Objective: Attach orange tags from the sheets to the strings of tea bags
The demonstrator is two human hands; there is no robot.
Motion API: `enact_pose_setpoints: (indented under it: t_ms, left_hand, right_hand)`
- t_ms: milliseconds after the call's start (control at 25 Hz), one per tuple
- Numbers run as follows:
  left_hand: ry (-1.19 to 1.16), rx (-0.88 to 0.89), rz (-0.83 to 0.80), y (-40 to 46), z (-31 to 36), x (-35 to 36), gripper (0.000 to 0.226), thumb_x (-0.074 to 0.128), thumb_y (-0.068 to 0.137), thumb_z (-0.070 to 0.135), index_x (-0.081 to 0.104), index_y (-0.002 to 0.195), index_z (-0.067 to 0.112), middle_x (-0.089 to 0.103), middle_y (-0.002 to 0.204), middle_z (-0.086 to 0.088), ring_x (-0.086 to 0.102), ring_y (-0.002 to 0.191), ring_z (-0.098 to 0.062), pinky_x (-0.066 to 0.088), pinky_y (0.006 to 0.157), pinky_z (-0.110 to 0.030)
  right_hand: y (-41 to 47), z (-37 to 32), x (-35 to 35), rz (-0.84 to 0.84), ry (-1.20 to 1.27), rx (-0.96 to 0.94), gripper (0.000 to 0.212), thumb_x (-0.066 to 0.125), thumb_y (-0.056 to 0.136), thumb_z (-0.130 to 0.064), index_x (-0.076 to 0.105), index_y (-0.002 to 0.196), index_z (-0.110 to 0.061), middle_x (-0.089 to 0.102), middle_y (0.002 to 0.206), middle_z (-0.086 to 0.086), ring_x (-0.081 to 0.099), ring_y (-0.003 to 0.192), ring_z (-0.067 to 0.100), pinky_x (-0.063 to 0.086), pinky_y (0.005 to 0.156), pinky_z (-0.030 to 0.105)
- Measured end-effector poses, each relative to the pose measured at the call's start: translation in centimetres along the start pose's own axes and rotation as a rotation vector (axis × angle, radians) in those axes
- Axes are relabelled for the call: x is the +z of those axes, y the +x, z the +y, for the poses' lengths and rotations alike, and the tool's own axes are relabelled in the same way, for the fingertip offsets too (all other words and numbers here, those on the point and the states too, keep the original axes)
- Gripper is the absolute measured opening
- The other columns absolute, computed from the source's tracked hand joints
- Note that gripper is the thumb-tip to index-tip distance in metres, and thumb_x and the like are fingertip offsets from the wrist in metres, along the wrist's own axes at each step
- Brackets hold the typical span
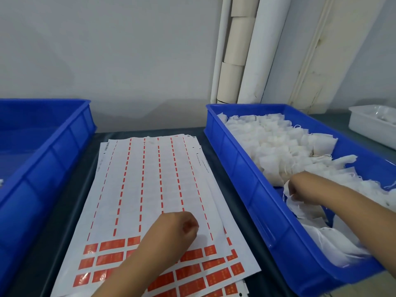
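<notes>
1. Left hand (182, 227), fingers curled, pinching at the glossy tag sheet (150, 189); whether a tag is held, cannot tell.
2. Remaining orange tags (112, 245) sit in the near rows.
3. Right hand (300, 187) pinches a gauzy tea bag (288, 202) in the blue bin (246, 179).
4. Next, likely: find its string, stick tag on.

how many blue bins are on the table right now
2. One blue bin is at the left, cut off by the frame edge. The other blue bin is at the right, filled with white tea bags. Others could lie outside the view.
</notes>
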State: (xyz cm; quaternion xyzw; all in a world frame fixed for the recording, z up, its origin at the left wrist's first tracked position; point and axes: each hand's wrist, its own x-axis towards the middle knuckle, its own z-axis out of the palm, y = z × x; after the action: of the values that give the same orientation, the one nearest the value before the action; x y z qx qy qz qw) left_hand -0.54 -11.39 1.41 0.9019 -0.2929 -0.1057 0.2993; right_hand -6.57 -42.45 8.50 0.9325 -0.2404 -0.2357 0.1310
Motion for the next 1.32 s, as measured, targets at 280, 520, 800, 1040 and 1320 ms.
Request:
enact_pose_setpoints:
  t_ms: [280,520,800,1040,1320]
  left_hand:
    - [-0.041,-0.013,0.011,-0.6,-0.4,-0.4,0.018,0.052,0.092,0.036,0.064,0.105,0.034,0.054,0.087,0.025,0.057,0.072,0.003,0.041,0.059,-0.002]
    - [-0.134,-0.015,0.05,-1.3,1.1,-1.7,0.009,0.055,0.091,0.034,0.061,0.095,0.039,0.055,0.083,0.027,0.059,0.073,0.002,0.044,0.059,-0.002]
    - [-0.562,0.107,0.135,-3.7,3.7,-6.1,0.051,0.058,0.05,0.078,0.039,0.097,0.074,0.05,0.101,0.047,0.052,0.095,0.018,0.041,0.053,-0.001]
    - [-0.752,-0.055,0.39,-4.6,1.8,-6.7,0.012,0.058,0.074,0.048,0.066,0.081,0.041,0.063,0.082,0.031,0.058,0.08,0.007,0.045,0.049,-0.006]
    - [-0.838,-0.26,0.334,-4.6,0.4,-6.1,0.02,0.054,0.091,0.026,0.068,0.079,0.033,0.062,0.085,0.022,0.058,0.085,-0.013,0.05,0.063,-0.024]
  right_hand:
    - [-3.6,2.0,-4.1,0.286,0.411,0.05,0.015,0.055,0.093,-0.019,0.069,0.096,-0.016,0.065,0.084,-0.001,0.06,0.078,0.015,0.042,0.061,0.021]
    - [-9.5,-1.0,-9.5,0.77,0.851,-0.192,0.016,0.064,0.087,-0.027,0.06,0.073,-0.032,0.059,0.077,-0.016,0.056,0.071,0.002,0.036,0.057,0.02]
    - [-12.3,-10.6,-8.9,0.6,1.196,-0.57,0.015,0.066,0.084,-0.023,0.069,0.07,-0.028,0.068,0.063,-0.01,0.06,0.054,-0.001,0.047,0.055,0.009]
    - [-11.2,-16.5,-6.0,0.306,1.273,-0.705,0.017,0.066,0.084,-0.027,0.069,0.071,-0.037,0.071,0.07,-0.014,0.067,0.065,0.002,0.05,0.059,0.01]
    - [-10.5,-17.5,-6.0,0.311,1.262,-0.749,0.02,0.065,0.085,-0.028,0.066,0.071,-0.042,0.069,0.068,-0.021,0.066,0.064,0.0,0.048,0.056,0.007]
